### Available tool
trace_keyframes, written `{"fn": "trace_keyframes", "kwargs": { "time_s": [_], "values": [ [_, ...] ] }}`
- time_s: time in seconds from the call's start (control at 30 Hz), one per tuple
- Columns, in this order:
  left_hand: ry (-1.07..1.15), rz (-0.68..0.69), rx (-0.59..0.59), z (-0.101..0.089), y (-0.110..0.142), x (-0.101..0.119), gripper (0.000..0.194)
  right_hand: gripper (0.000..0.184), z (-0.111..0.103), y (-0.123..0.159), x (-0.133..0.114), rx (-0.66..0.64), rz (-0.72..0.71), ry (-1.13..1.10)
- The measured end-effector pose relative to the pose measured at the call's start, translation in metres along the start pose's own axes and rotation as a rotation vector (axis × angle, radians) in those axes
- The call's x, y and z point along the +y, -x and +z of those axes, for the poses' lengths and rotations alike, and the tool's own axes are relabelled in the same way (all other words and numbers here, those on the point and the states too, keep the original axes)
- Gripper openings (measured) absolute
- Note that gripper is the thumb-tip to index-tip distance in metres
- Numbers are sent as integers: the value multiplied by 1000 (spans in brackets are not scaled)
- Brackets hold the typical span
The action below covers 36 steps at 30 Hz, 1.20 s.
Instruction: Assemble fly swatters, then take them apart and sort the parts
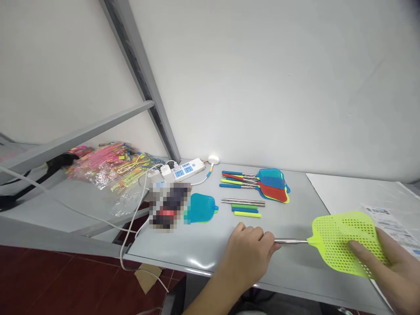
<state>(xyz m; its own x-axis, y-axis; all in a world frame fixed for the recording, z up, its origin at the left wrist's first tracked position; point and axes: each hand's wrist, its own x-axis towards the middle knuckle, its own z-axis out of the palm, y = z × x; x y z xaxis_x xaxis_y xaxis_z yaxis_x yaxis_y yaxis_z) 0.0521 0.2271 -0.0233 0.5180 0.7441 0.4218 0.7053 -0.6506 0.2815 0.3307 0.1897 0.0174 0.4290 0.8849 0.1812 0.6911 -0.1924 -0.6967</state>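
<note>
Over table: yellow swatter, long axis crosswise, head rightward.

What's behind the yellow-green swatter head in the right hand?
The right hand has fingers behind the yellow-green swatter head; beyond, white sheet and gray table show around it. The fingers' tips are covered.

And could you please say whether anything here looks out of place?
What looks like cardboard lies on the floor like litter, and a white cable droops off the table, where it might snag. The yellow swatter shows no visible damage.
</note>
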Motion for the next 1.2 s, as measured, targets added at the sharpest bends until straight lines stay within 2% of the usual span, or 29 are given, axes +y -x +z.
{"fn": "trace_keyframes", "kwargs": {
  "time_s": [0.1,0.23,0.33,0.43,0.6,0.73,0.83,0.9,0.97,1.03,1.1,1.13,1.2],
  "values": [
    [-56,-37,4,-3,-6,7,24,48,4,-8,-1,-169,209,-216],
    [-113,-119,-63,-15,-13,14,22,50,16,-13,-11,-244,215,-417],
    [-125,-121,-102,-16,-17,24,15,51,25,-9,-20,-400,185,-564],
    [-132,-93,-90,-12,-19,31,7,52,33,-1,-31,-545,148,-694],
    [-148,-108,-25,-13,-20,29,12,52,36,2,-37,-548,117,-708],
    [-111,-95,-99,-16,-18,27,15,44,31,0,-28,-557,93,-639],
    [-63,-93,-167,-17,-17,25,20,19,24,-4,-18,-567,-70,-496],
    [-26,-97,-210,-20,-17,24,20,12,17,-5,-11,-543,-294,-393],
    [32,-123,-258,-25,-17,23,18,6,11,-5,-7,-454,-526,-302],
    [104,-169,-310,-32,-18,24,16,13,6,-3,-6,-313,-678,-210],
    [173,-211,-360,-41,-19,26,16,20,4,-1,-10,-204,-737,-139],
    [203,-225,-385,-46,-19,28,17,21,4,-1,-13,-181,-753,-124],
    [255,-237,-445,-55,-18,29,20,23,4,-5,-17,-224,-800,-136]
  ]
}}
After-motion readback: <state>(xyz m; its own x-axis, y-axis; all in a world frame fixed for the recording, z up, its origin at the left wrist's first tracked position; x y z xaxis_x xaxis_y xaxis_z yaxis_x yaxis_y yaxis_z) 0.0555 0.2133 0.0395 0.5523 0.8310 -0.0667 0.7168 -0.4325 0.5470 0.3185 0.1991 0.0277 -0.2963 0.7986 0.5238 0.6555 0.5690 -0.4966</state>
